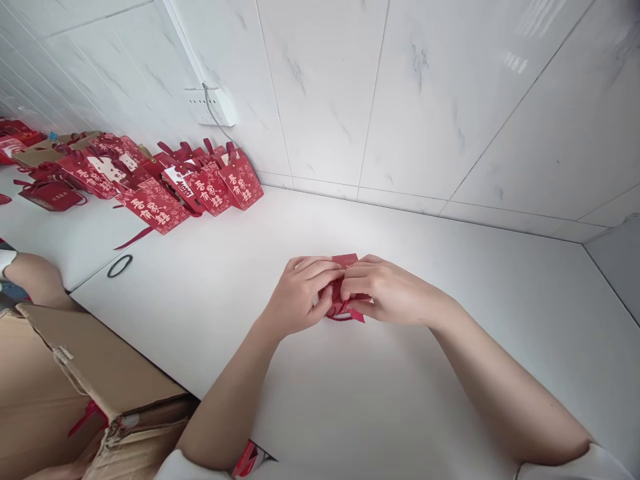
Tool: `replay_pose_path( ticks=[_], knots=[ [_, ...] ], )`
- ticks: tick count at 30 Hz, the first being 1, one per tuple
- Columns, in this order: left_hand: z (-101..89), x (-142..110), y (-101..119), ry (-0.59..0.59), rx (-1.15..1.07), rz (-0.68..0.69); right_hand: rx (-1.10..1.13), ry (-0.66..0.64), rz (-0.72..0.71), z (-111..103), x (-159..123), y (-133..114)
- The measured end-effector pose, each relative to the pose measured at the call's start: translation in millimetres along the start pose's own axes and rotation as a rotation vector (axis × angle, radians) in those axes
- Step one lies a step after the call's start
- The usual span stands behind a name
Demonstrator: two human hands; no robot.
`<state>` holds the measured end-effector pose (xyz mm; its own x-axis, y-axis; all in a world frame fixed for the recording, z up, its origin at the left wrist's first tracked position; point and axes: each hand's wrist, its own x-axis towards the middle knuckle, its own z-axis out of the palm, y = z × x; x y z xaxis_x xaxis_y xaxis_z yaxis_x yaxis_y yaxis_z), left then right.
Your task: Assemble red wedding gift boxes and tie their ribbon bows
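Worktop [500,267] of smooth white board, seen from above, with a small red printed card box [345,259] lying near its middle, well away from the back edge. The left hand [303,297] curls around the box's left side, fingers bent over the top and thumb at the near side, closed on the card. The right hand [387,288] is drawn into a pinch over the right side, fingers and thumb nearly together on the box; whether they also grip the glossy red ribbon [357,316] just below them cannot be told. A thin dark red cord [340,319] loops out at the near side. Along the worktop's back edge, toward its left corner, stand and lean red card gift boxes [155,207] with pale lettering and ribbon handles. A thin black ring [120,266] lies by the left edge. A brown corrugated cardboard carton [110,360] stands against the front left edge, and another person's bare forearm [37,279] reaches in beyond it. White marbled wall tiles [320,100] rise behind, carrying a white plastic socket [213,108].
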<state>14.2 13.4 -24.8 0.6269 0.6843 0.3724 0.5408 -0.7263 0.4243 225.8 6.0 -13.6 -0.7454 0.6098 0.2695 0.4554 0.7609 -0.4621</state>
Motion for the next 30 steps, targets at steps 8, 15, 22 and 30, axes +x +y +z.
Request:
replay_pose_path(
  ticks=[8, 15, 22, 30],
  knots=[
    [14.0, -1.6, -15.0, -0.015, 0.146, 0.069, -0.060, -0.004, 0.056, -23.5, -14.6, -27.9],
    [15.4, -1.9, -5.7, -0.052, 0.149, 0.001, -0.441, -0.183, 0.075, 10.5, -0.8, -56.5],
    [30.1, 2.3, -5.6, 0.075, -0.297, -0.346, -0.648, -0.399, 0.119, 40.4, 9.3, -59.7],
    [46.2, 4.9, -1.0, 0.139, -0.906, -0.764, -0.345, -0.326, 0.145, 30.7, 8.4, -51.9]
  ],
)
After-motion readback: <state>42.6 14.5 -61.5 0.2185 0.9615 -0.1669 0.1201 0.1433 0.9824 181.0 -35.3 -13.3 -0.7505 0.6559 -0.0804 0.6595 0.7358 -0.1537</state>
